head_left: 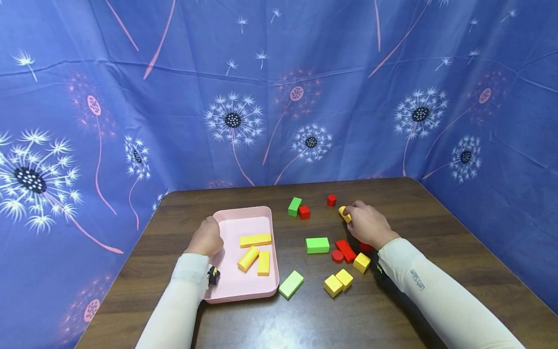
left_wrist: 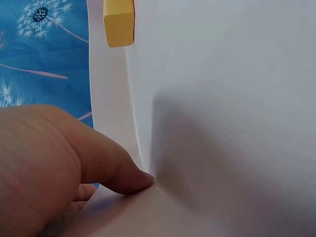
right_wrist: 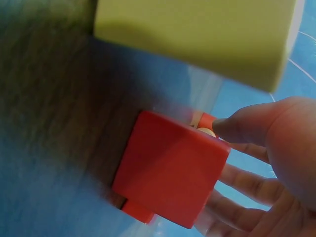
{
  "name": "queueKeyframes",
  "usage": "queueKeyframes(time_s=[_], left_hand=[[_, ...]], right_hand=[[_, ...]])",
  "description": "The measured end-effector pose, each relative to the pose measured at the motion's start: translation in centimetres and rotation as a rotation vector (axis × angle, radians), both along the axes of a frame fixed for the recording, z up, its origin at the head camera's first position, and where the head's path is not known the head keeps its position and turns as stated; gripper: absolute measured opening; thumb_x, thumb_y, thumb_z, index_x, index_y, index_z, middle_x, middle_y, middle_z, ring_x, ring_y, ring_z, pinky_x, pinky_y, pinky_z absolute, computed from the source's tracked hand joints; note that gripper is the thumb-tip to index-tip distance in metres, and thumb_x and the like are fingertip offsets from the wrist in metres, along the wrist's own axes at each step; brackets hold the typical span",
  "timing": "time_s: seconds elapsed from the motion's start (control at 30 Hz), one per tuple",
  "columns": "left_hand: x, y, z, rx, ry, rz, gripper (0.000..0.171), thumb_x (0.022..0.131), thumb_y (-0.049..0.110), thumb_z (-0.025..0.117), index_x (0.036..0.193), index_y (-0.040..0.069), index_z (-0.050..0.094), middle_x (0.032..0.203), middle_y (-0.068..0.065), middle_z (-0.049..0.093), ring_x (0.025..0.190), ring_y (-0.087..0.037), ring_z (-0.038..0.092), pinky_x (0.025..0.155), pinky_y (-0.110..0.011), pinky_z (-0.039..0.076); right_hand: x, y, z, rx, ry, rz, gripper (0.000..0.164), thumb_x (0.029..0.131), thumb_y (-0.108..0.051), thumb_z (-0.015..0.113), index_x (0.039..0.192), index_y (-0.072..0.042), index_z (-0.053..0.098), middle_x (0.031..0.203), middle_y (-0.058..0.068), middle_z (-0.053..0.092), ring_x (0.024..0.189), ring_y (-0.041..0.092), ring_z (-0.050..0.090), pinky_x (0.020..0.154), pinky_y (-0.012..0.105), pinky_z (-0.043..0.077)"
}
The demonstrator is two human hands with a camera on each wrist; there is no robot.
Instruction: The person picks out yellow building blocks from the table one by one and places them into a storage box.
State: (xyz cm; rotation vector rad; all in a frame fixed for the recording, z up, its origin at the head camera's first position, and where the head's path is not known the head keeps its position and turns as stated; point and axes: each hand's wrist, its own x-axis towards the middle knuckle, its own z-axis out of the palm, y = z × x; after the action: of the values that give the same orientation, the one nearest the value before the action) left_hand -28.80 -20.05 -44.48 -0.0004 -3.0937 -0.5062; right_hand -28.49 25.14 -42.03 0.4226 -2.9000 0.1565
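My left hand grips the left rim of a pink tray; in the left wrist view its thumb lies inside the wall, with other fingers outside. In the tray lie a yellow cylinder and two long yellow blocks, one of them a flat bar near the right wall. At the table's right, my right hand pinches another yellow cylinder lying on the wood, its near end covered by the fingers. A red block hides part of those fingers in the right wrist view.
Between the tray and right arm lie green blocks, a red bar, a red disc and yellow cubes. Farther back are a red cylinder and a red cube. A blue dandelion-print cloth hangs behind the table.
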Motion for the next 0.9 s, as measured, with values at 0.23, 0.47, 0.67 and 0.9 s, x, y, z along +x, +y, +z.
queueKeyframes(time_s=[0.23,0.47,0.67,0.9], left_hand=[[0.13,0.04,0.12,-0.010,0.025,-0.014,0.053,0.076,0.001,0.060,0.118,-0.018,0.033,0.101,-0.029,0.049,0.084,-0.034,0.054,0.084,-0.052,0.050],[0.16,0.03,0.16,-0.008,0.022,-0.005,0.054,0.077,0.002,0.061,0.119,-0.017,0.033,0.101,-0.028,0.049,0.085,-0.035,0.054,0.086,-0.052,0.050],[0.13,-0.06,0.16,-0.009,0.031,-0.009,0.053,0.076,0.003,0.062,0.117,-0.017,0.034,0.100,-0.027,0.049,0.083,-0.034,0.054,0.084,-0.052,0.050],[0.17,0.01,0.20,-0.007,0.035,-0.013,0.052,0.076,0.002,0.062,0.116,-0.017,0.035,0.099,-0.027,0.049,0.083,-0.035,0.055,0.082,-0.052,0.051]], right_hand=[[-0.17,0.03,-0.23,0.002,-0.014,-0.011,0.035,0.077,-0.014,0.074,0.111,-0.009,0.066,0.110,0.015,0.055,0.090,0.030,0.057,0.080,0.056,0.052],[-0.49,-0.10,-0.49,0.003,-0.029,-0.016,0.036,0.078,-0.016,0.075,0.112,-0.010,0.066,0.108,0.014,0.055,0.090,0.029,0.057,0.079,0.056,0.053],[-0.70,-0.30,-0.47,0.018,-0.042,-0.030,0.036,0.078,-0.016,0.074,0.112,-0.010,0.066,0.105,0.013,0.055,0.089,0.028,0.057,0.077,0.055,0.053],[-0.71,-0.29,-0.55,0.015,-0.043,-0.002,0.034,0.078,-0.012,0.073,0.111,-0.008,0.066,0.105,0.015,0.055,0.089,0.028,0.057,0.079,0.053,0.053]])
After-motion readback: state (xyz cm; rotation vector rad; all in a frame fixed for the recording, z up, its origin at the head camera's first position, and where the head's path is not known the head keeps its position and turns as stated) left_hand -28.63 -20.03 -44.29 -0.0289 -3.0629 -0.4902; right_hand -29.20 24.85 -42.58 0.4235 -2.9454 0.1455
